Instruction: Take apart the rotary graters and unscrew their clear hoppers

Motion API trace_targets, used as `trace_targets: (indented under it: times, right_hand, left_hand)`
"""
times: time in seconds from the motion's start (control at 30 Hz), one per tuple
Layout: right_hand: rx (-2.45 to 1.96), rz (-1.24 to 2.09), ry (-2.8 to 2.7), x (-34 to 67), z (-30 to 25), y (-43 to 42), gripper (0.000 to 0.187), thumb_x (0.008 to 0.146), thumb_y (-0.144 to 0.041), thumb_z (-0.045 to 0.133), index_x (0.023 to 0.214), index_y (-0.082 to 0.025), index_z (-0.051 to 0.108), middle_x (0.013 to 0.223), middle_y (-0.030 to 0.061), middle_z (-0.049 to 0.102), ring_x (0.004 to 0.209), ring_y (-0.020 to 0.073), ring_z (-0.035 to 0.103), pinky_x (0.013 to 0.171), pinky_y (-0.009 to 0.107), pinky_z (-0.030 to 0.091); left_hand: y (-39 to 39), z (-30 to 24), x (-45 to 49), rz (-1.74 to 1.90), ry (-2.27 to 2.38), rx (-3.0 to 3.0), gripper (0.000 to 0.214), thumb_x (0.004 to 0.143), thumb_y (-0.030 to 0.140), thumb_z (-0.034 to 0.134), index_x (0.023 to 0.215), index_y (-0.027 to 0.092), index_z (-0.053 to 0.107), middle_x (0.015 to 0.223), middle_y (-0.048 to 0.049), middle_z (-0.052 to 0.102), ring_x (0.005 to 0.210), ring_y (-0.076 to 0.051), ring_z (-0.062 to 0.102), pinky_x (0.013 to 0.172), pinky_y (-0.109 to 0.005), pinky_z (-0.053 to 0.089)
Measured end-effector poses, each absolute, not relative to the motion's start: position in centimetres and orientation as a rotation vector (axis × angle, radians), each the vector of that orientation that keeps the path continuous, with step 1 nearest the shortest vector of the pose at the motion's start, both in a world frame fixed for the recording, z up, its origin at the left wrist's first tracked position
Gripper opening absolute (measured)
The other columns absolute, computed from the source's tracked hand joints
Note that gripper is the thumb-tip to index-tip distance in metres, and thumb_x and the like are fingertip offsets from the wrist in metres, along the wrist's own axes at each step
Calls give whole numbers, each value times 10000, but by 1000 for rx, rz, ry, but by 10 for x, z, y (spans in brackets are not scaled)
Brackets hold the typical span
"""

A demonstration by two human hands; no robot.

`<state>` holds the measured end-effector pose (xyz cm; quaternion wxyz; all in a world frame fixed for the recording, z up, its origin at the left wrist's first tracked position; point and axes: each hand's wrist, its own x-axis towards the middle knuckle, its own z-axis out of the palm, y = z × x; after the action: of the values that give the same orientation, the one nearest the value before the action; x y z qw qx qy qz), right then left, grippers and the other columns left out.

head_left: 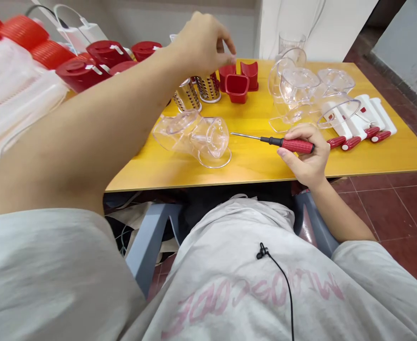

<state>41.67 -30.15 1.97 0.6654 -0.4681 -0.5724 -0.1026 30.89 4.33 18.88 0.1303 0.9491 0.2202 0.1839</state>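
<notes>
Mostly, the only writing is pink lettering on a pale T-shirt, upside down and hard to read. The right hand wraps its fingers around a red-handled screwdriver, whose shaft points left along a yellow wooden table. The left hand, fingers loosely curled, hovers near red plastic cups.

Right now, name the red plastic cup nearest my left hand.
The back-left red plastic cup, just under your left hand; the front one and back-right one sit farther off.
</notes>
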Motion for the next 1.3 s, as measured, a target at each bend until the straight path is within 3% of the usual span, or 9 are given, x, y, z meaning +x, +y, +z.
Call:
trace_targets:
  times: [0.07, 0.13, 0.2, 0.37, 0.47, 0.57, 0.93, 1.1, 1.3]
  right_hand:
    - [-1066, -226, -1281, 416, 20, -302, 364, 1038, -566, 1088, 1241, -327, 903, 1116, 43, 812, 1012, 271, 800, 1027, 507, 763]
    - [-1086, -222, -1258, 415, 20, -303, 376, 1044, -601, 1076, 1230, -324, 902, 1116, 45, 813, 1003, 270, 797, 1017, 507, 763]
    - [-1111, -214, -1240, 413, 20, -303, 370, 1065, -623, 1049, 1217, -317, 904, 1111, 47, 818, 992, 265, 796, 991, 489, 758]
    - [-1180, -143, -1243, 408, 21, -306, 384, 1070, -638, 1042, 1186, -299, 905, 1074, 46, 835, 950, 252, 799, 902, 432, 728]
    - [-1207, -151, -1233, 404, 24, -306, 383, 1079, -640, 1030, 1188, -294, 909, 1084, 52, 848, 952, 248, 802, 860, 410, 712]
    - [-1230, -146, -1207, 401, 26, -306, 377, 1086, -640, 1027, 1181, -293, 915, 1069, 44, 845, 908, 226, 776, 791, 370, 682]
    - [-1205, 59, -1166, 396, 27, -303, 507, 1035, -740, 1068, 1188, -294, 882, 1028, 30, 807, 881, 219, 791, 735, 349, 691]
    - [-1113, 232, -1073, 389, 25, -301, 522, 1016, -716, 1108, 1206, -306, 846, 940, -33, 731, 590, 112, 613, 493, 266, 536]
    - [-1089, 248, -989, 382, 26, -298, 592, 985, -767, 1114, 1183, -315, 787, 940, -46, 718, 549, 98, 576, 440, 260, 544]
  left_hand:
    - [19, 200, 278, 631, 597, 2700, 1137, 884, 1196, 817, 1565, 293, 934, 1343, 102, 928, 1030, -170, 520, 1233, -357, 564]
    - [-9, 207, 238, 619, 556, 2669, 1098, 1046, 1126, 757, 1615, 198, 905, 1432, -17, 915, 1128, -210, 682, 1241, -434, 621]
    - [-33, 205, 195, 556, 473, 2661, 1123, 1079, 1149, 652, 1567, 174, 923, 1340, -98, 929, 1175, -295, 786, 1174, -483, 670]
    - [-58, 170, 128, 437, 208, 2742, 1143, 1063, 1102, 759, 1755, 195, 833, 1708, -178, 866, 1502, -449, 826, 1391, -662, 639]
    - [-56, 150, 124, 429, 106, 2797, 1090, 1055, 1050, 827, 1764, 222, 810, 1744, -184, 843, 1564, -469, 792, 1428, -704, 614]
    - [-52, 140, 127, 441, 74, 2802, 1067, 1099, 1046, 757, 1773, 219, 780, 1759, -186, 815, 1617, -476, 730, 1458, -721, 577]
    - [-67, 141, 131, 434, 89, 2834, 771, 1175, 782, 758, 1724, 241, 758, 1736, -144, 822, 1631, -464, 708, 1453, -663, 536]
    - [-70, 139, 136, 418, 87, 2824, 739, 1186, 805, 722, 1713, 286, 741, 1732, -114, 825, 1636, -437, 694, 1459, -657, 527]
    - [-70, 135, 139, 443, 89, 2807, 730, 1159, 835, 734, 1706, 352, 741, 1700, -88, 836, 1580, -436, 682, 1428, -699, 544]
